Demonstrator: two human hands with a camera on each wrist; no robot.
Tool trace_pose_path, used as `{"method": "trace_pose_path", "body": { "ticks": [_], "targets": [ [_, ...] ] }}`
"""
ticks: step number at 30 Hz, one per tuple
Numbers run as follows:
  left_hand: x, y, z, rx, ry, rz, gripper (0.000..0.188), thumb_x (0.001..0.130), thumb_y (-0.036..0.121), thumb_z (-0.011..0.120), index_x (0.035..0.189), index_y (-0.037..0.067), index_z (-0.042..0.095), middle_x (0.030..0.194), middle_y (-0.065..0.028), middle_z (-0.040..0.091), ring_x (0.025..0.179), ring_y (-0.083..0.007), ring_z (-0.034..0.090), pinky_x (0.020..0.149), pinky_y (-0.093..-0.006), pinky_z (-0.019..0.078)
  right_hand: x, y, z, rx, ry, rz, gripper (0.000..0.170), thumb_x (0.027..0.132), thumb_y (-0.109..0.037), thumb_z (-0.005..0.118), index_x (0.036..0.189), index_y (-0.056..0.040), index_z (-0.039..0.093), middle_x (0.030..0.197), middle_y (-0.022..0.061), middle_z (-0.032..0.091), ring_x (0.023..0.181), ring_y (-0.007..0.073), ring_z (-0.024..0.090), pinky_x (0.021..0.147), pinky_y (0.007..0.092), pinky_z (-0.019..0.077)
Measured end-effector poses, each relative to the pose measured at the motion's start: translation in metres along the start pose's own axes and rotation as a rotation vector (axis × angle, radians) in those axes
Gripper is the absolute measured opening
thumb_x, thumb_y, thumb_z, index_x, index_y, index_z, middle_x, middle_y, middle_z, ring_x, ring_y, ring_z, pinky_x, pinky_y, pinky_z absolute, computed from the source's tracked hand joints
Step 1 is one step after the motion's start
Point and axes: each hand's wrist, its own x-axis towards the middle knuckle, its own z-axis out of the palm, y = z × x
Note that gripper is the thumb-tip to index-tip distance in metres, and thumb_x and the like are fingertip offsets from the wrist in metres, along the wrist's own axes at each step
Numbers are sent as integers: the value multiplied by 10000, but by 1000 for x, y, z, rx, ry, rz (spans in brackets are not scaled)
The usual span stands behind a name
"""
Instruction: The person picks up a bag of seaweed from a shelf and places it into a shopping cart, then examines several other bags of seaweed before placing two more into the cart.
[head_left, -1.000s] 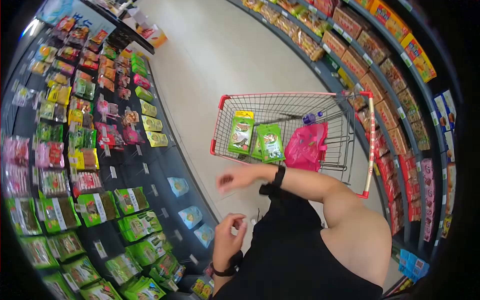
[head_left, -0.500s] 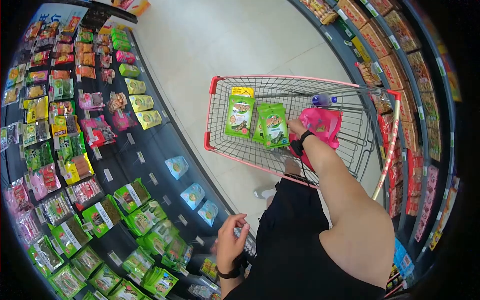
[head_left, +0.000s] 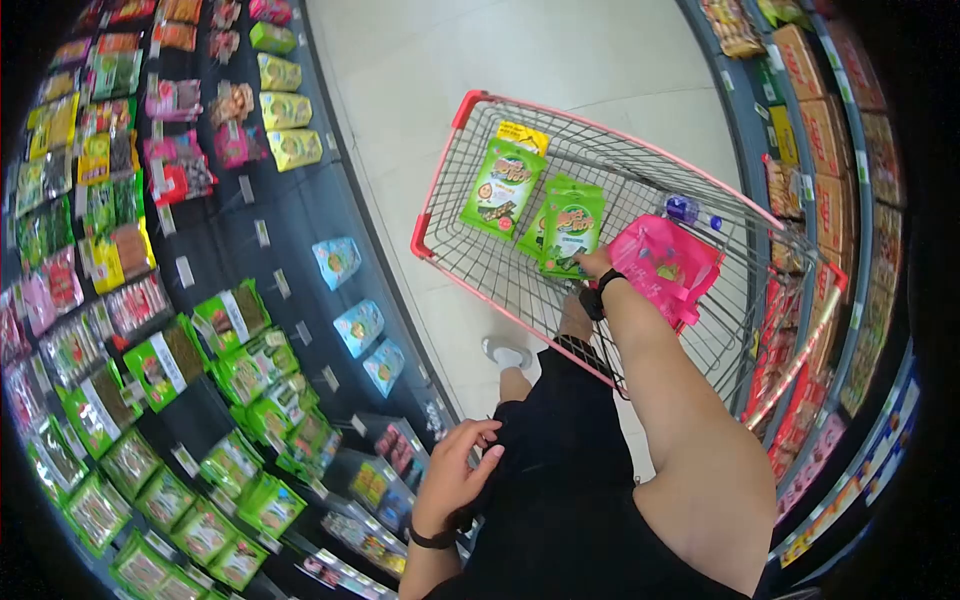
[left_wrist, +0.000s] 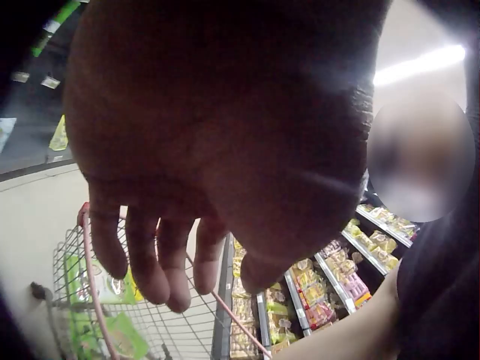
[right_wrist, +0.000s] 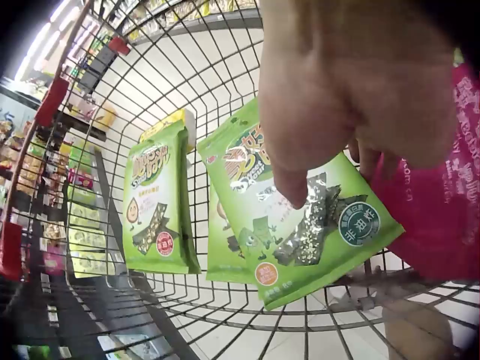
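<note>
My right hand (head_left: 597,263) is inside the shopping cart (head_left: 425,205), at the lower right corner of a green snack packet (head_left: 573,228). In the right wrist view the thumb of this hand (right_wrist: 352,90) lies over the front of the packet (right_wrist: 300,232), the other fingers by its right edge. A second green packet (right_wrist: 225,240) is partly hidden beneath it. Another green packet (head_left: 503,185) rests to the left, over a yellow one (head_left: 523,136). My left hand (head_left: 462,475) hangs in front of my body, fingers loosely bent and holding nothing; its palm shows in the left wrist view.
A pink bag (head_left: 660,265) and a purple-labelled bottle (head_left: 683,209) lie in the cart's handle side. Shelves of snack packets (head_left: 233,320) line the left; boxed goods (head_left: 825,135) fill shelves on the right. My legs and a white shoe (head_left: 507,353) are beside the cart.
My right hand has come from outside the cart into it, reaching the green packet. The view has shifted and turned, and the cart now stands more slanted. My left hand stays low and empty.
</note>
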Motion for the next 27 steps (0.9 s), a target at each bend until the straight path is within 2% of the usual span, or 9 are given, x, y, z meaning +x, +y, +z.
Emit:
{"method": "trace_pose_path", "body": {
  "ticks": [4, 8, 11, 16, 19, 22, 24, 26, 27],
  "targets": [
    [2, -9, -2, -24, 0, -35, 273, 907, 120, 702, 1147, 7, 636, 935, -132, 633, 867, -266, 636, 803, -351, 512, 3, 1, -4, -29, -62, 20, 368, 705, -231, 847, 951, 25, 748, 921, 159, 762, 874, 275, 744, 764, 402, 579],
    [3, -16, -2, -34, -24, -5, 274, 904, 107, 702, 1151, 12, 630, 921, -125, 615, 850, -269, 623, 789, -351, 506, -31, -37, -25, -120, -20, -4, 423, 749, -296, 852, 1069, -42, 743, 1018, 188, 749, 913, 334, 732, 798, 411, 566],
    [1, -23, -7, -33, -41, 23, 294, 897, 77, 698, 1179, 22, 634, 956, -105, 640, 860, -229, 621, 795, -331, 500, -23, -31, -20, -155, -28, -144, 421, 777, -307, 840, 1083, -37, 737, 1063, 188, 742, 963, 312, 722, 820, 401, 558],
    [-10, -33, -27, -31, 13, 84, 296, 891, 81, 703, 1174, 23, 639, 979, -113, 655, 861, -224, 634, 791, -328, 509, -59, -64, -50, 287, -348, -59, 418, 958, -215, 699, 1307, -9, 595, 1219, 106, 686, 1060, 247, 678, 860, 399, 562],
    [-23, -41, -42, -48, 59, 145, 297, 890, 96, 707, 1170, 23, 641, 992, -111, 663, 878, -222, 649, 794, -332, 522, -77, -78, -64, 367, -333, -54, 414, 972, -209, 671, 1323, -13, 576, 1229, 116, 680, 1067, 241, 668, 873, 413, 558],
    [-40, -68, -49, -61, 78, 203, 323, 903, 123, 700, 1204, 26, 636, 1031, -122, 675, 926, -230, 671, 843, -337, 538, -81, -69, -84, 180, -341, -484, 448, 969, -209, 634, 1366, -19, 548, 1236, 138, 673, 1087, 245, 645, 947, 383, 506],
    [-56, -87, -53, -86, 94, 275, 327, 923, 171, 689, 1217, 44, 625, 1058, -134, 675, 960, -241, 686, 864, -351, 544, -131, -93, -104, 100, -230, -527, 456, 948, -228, 648, 1344, -19, 564, 1266, 150, 650, 1138, 256, 608, 977, 399, 480],
    [-70, -114, -54, -43, 135, 402, 347, 944, 245, 671, 1230, 58, 610, 1054, -132, 675, 959, -270, 685, 863, -397, 541, -118, -92, -109, -143, 26, -919, 413, 956, -242, 632, 1292, -6, 585, 1089, 131, 688, 975, 249, 637, 834, 395, 501],
    [-84, -116, -61, -54, 106, 381, 335, 954, 255, 658, 1225, 65, 609, 1075, -134, 671, 972, -263, 676, 859, -402, 538, -125, -103, -106, 110, 37, -847, 394, 969, -239, 620, 1282, -2, 587, 1049, 118, 686, 919, 234, 632, 791, 391, 495]
  ]
}}
